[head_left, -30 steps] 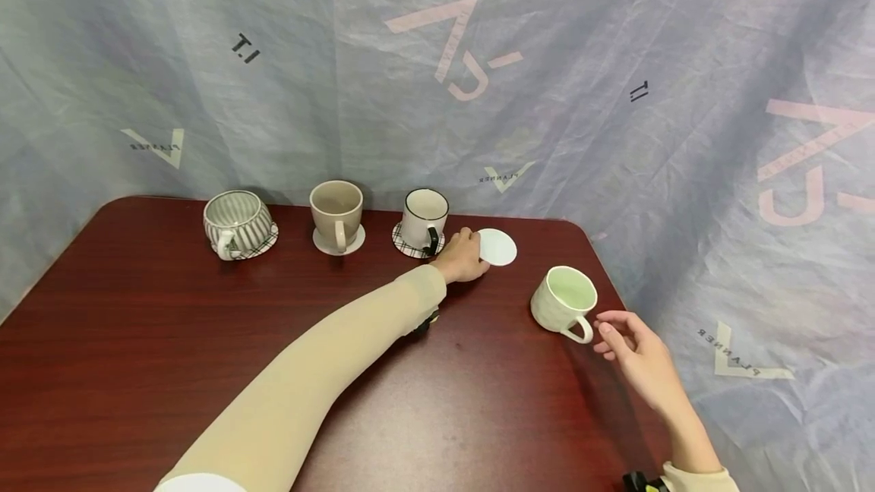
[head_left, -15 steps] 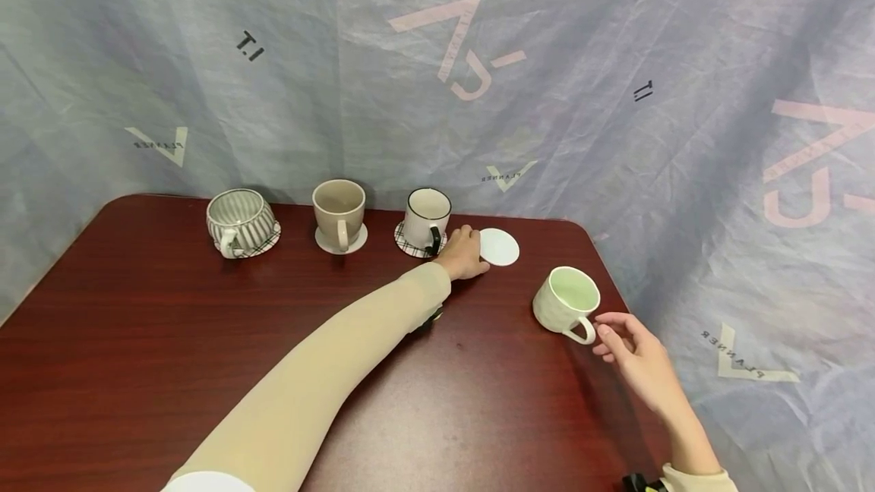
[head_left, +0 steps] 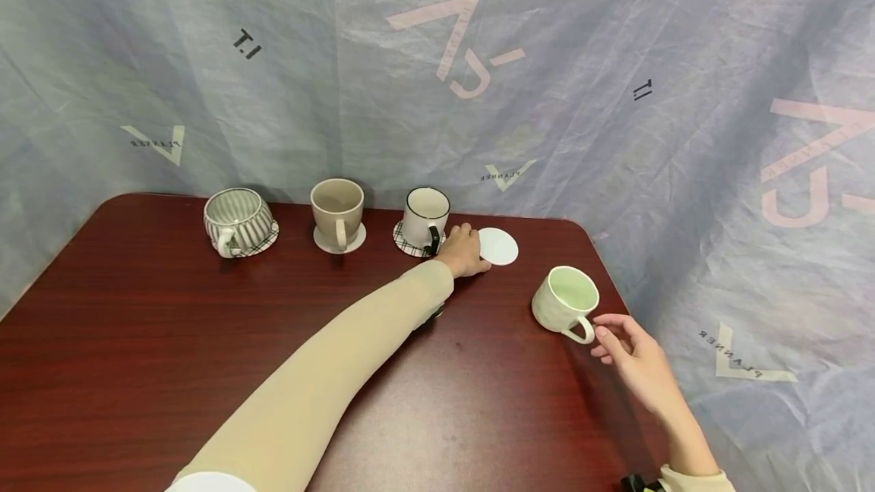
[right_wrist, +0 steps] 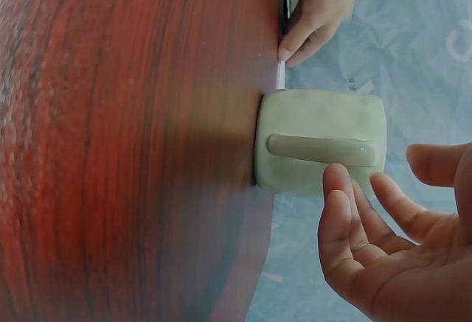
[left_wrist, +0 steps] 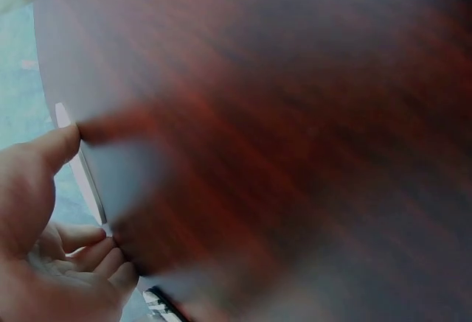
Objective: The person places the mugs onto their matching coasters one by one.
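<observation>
My left hand [head_left: 462,252] reaches to the back right of the table and spans the left side of a round white coaster [head_left: 501,247]. In the left wrist view its thumb and curled fingers [left_wrist: 92,252] are at opposite ends of the coaster's edge [left_wrist: 87,183]. On the right, a pale green mug [head_left: 562,301] stands upright on the bare wood, its handle pointing at my right hand [head_left: 639,359]. The right hand's fingers are loosely bent right by the handle [right_wrist: 317,149], thumb apart, with nothing held.
Along the back edge stand a striped mug [head_left: 238,222] on a plaid coaster, a beige mug [head_left: 335,207] on a pale coaster, and a white black-handled mug [head_left: 418,220] on a plaid coaster [head_left: 405,246]. A printed grey cloth [head_left: 581,59] hangs behind the dark red table [head_left: 171,340].
My right hand has drawn very slightly closer to the green mug's handle. The left hand has barely shifted, and the mugs and coasters hold their places.
</observation>
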Available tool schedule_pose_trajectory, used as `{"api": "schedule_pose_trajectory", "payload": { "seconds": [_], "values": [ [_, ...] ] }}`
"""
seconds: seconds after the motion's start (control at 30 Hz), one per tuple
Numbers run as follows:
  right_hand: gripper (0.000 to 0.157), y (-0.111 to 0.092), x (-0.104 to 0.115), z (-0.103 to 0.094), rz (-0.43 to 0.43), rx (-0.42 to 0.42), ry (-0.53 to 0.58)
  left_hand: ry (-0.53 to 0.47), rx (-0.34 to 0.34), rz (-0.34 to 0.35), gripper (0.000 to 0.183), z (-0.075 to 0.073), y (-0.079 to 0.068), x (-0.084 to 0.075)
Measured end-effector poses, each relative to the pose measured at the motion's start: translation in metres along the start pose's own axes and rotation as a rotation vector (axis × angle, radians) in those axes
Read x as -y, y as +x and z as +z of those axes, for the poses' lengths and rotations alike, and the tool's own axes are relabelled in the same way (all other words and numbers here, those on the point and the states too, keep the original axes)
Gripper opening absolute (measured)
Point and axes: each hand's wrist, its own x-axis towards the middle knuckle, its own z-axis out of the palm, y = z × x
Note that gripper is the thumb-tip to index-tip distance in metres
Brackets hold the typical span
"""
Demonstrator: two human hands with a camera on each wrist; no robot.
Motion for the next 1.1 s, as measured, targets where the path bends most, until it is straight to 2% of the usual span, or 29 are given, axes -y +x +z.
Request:
{"api": "schedule_pose_trajectory", "payload": {
  "seconds": [0.13,0.33,0.73,1.1],
  "values": [
    [0.031,0.0,0.0,0.001,0.01,0.012,0.03,0.021,0.003,-0.007,0.077,-0.002,-0.001,-0.002],
    [0.033,0.003,-0.001,0.004,0.028,0.043,0.054,0.025,-0.034,-0.01,0.072,-0.005,-0.008,-0.005],
    [0.038,0.005,-0.001,0.007,0.097,0.088,0.095,0.041,-0.03,-0.041,0.068,0.002,0.002,-0.005],
    [0.034,0.009,-0.007,0.008,0.134,0.136,0.299,0.042,-0.076,-0.042,0.065,-0.002,-0.01,-0.008]
  ]
}}
